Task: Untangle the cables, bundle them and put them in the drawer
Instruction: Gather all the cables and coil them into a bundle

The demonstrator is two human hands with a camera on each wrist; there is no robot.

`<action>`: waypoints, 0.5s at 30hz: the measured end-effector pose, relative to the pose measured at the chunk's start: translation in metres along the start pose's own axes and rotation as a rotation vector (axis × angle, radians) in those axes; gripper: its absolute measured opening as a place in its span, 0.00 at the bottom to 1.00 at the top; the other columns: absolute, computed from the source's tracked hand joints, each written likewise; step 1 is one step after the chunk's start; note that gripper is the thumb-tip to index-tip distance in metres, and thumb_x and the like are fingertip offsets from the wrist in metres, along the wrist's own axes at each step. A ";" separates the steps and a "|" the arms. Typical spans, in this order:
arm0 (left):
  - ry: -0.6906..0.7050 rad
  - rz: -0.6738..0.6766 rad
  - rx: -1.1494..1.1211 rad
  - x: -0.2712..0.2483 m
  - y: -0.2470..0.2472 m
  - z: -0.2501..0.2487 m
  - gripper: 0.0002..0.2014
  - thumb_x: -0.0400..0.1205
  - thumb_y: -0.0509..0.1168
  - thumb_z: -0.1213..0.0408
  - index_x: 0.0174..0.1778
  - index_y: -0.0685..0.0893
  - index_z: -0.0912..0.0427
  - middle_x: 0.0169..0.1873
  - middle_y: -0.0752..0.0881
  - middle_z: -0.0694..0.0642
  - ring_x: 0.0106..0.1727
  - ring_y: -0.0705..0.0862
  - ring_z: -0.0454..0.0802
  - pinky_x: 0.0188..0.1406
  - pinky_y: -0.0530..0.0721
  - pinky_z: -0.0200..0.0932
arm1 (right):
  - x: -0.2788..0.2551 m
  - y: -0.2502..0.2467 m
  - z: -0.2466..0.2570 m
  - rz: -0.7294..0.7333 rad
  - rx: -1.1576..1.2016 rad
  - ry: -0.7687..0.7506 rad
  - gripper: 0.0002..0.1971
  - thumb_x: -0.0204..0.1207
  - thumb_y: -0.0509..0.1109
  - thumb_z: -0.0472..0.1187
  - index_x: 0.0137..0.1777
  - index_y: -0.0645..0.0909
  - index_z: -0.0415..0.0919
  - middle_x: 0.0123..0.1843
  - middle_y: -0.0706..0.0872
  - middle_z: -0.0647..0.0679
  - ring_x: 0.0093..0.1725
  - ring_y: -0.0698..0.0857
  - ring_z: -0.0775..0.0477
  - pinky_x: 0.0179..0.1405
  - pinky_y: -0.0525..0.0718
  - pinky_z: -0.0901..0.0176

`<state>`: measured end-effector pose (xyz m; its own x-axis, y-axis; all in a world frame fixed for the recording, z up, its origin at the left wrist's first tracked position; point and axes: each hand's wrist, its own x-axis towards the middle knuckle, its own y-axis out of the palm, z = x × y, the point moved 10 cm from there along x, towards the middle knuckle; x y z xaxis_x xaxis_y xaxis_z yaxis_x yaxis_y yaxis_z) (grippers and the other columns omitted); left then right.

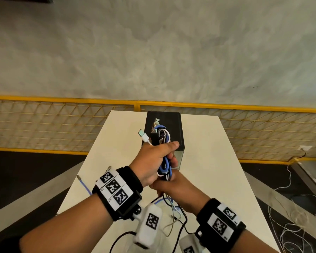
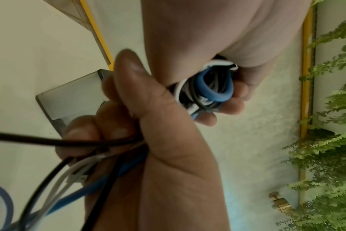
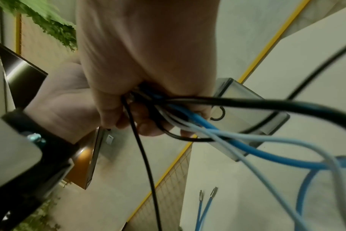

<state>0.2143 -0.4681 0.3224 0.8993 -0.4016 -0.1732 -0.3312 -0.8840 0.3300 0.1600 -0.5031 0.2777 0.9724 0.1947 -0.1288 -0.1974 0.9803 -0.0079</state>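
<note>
A folded bundle of blue, white and black cables (image 1: 162,152) is held in the air just in front of the small black box-shaped drawer unit (image 1: 163,123), its metal USB plugs standing up over the unit's top. The left hand (image 1: 151,161) is clenched round the middle of the bundle. The right hand (image 1: 169,187), just below it and nearer the person than the unit, is closed on the loose tails (image 3: 237,140) that trail down to the white table (image 1: 217,161). The step in hand is judged to be the winding. The left grip should be kept firm so the loops are not spilled, and the tails should be drawn taut and wrapped evenly. The two blue ends (image 3: 206,203) lying on the table should be gathered in last.
</note>
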 end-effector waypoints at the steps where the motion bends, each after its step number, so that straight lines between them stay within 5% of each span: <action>1: 0.007 -0.005 0.014 0.000 -0.002 -0.005 0.19 0.80 0.72 0.68 0.23 0.77 0.58 0.20 0.74 0.55 0.23 0.76 0.53 0.34 0.79 0.48 | -0.001 0.002 -0.004 0.004 -0.011 0.014 0.06 0.74 0.72 0.34 0.37 0.82 0.42 0.32 0.82 0.52 0.36 0.80 0.53 0.43 0.80 0.56; 3: 0.021 -0.018 0.022 0.003 -0.010 -0.018 0.19 0.81 0.71 0.65 0.24 0.74 0.56 0.18 0.72 0.52 0.20 0.73 0.50 0.28 0.77 0.44 | -0.006 0.003 -0.016 0.025 -0.027 0.070 0.08 0.76 0.73 0.36 0.37 0.82 0.36 0.37 0.86 0.48 0.40 0.84 0.52 0.49 0.79 0.60; 5: 0.004 -0.030 0.022 0.005 -0.019 -0.027 0.21 0.81 0.71 0.63 0.24 0.71 0.54 0.16 0.68 0.50 0.18 0.68 0.47 0.24 0.73 0.41 | -0.014 0.008 -0.026 0.076 -0.009 0.121 0.09 0.80 0.68 0.32 0.37 0.80 0.36 0.36 0.89 0.48 0.37 0.88 0.55 0.45 0.80 0.67; 9: -0.054 0.037 0.196 -0.002 -0.025 -0.027 0.23 0.80 0.72 0.59 0.24 0.68 0.53 0.16 0.63 0.51 0.16 0.63 0.48 0.21 0.68 0.40 | -0.024 0.008 -0.040 0.132 -0.123 0.193 0.09 0.76 0.73 0.40 0.38 0.77 0.39 0.28 0.84 0.44 0.28 0.84 0.45 0.35 0.77 0.58; 11: -0.129 0.154 0.373 -0.008 -0.023 -0.017 0.23 0.80 0.73 0.60 0.25 0.68 0.53 0.17 0.64 0.54 0.17 0.63 0.50 0.21 0.68 0.40 | -0.024 -0.006 -0.047 0.070 -0.247 0.251 0.12 0.73 0.76 0.45 0.37 0.76 0.42 0.27 0.77 0.48 0.23 0.79 0.48 0.34 0.78 0.52; 15: -0.249 0.281 0.696 -0.019 -0.024 0.003 0.20 0.77 0.76 0.58 0.26 0.72 0.54 0.17 0.69 0.53 0.18 0.66 0.49 0.21 0.71 0.41 | -0.020 -0.018 -0.024 0.047 -0.715 0.168 0.11 0.72 0.76 0.49 0.33 0.78 0.49 0.31 0.78 0.52 0.26 0.75 0.57 0.31 0.76 0.63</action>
<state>0.2041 -0.4402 0.3148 0.6925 -0.6008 -0.3994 -0.7128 -0.6553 -0.2502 0.1411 -0.5252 0.2563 0.9400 0.1721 -0.2947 -0.3274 0.6990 -0.6358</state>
